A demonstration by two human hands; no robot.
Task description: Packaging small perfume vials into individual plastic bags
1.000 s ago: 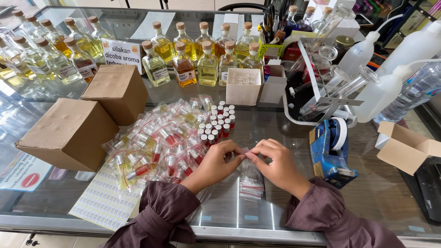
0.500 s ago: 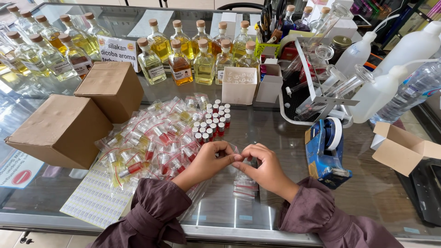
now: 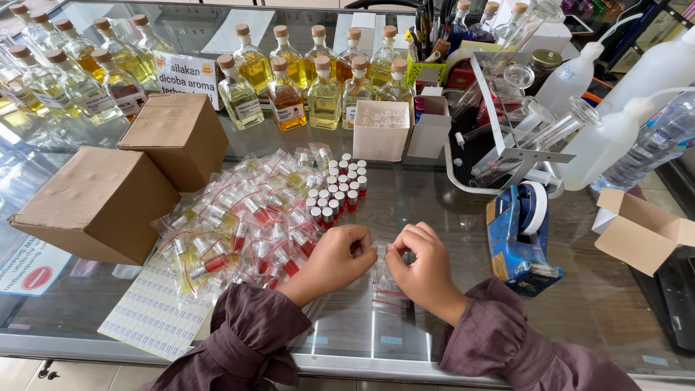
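Fingertips of left hand [image 3: 340,259] and right hand [image 3: 422,269] pinch small clear red-striped plastic zip bag [image 3: 389,284] over glass counter [image 3: 434,210]; pressing evenly along its strip should seal best.

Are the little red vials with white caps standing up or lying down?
Standing up. The little red vials sit upright in a tight cluster on the glass counter, white caps pointing up, beside the pile of bagged vials lying flat.

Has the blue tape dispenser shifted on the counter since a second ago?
No. The blue tape dispenser still sits just below the tray's corner and right of the right hand; only the camera view shifted.
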